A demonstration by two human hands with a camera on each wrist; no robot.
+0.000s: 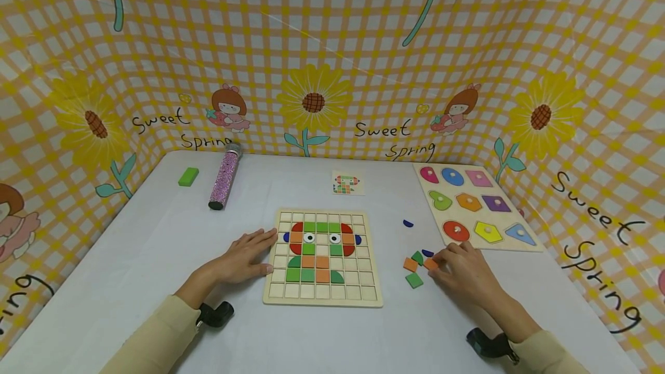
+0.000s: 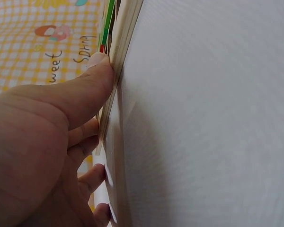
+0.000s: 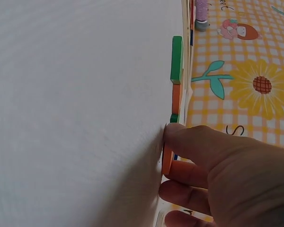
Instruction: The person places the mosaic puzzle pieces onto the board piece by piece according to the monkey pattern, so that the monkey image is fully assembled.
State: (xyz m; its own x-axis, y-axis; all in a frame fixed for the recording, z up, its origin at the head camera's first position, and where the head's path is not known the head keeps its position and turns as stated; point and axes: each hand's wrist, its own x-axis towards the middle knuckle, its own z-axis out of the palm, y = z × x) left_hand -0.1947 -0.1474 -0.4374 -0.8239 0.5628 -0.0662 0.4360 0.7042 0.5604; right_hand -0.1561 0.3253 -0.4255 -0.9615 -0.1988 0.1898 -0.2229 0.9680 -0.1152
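A wooden grid board (image 1: 368, 292) lies flat on the table, with coloured tiles set in a figure with two round eyes. Against its left edge rests my left hand (image 1: 246, 260), thumb and fingertips on the rim; the left wrist view shows the thumb (image 2: 92, 87) at the board's side. To the right of the board, my right hand (image 1: 464, 273) pinches an orange square tile (image 3: 167, 158) between thumb and forefinger, down at the table. Close by lie another orange tile (image 1: 410, 264), a green square tile (image 1: 414, 280), a green rounded tile (image 1: 418, 257) and a blue half-round piece (image 1: 428, 253).
Another blue half-round piece (image 1: 408, 223) lies farther back. A knobbed shape puzzle (image 1: 490, 189) sits at the right rear. Behind the board is a small picture card (image 1: 348, 182). A glittery pink microphone (image 1: 225, 180) and a green block (image 1: 189, 176) lie at the left rear.
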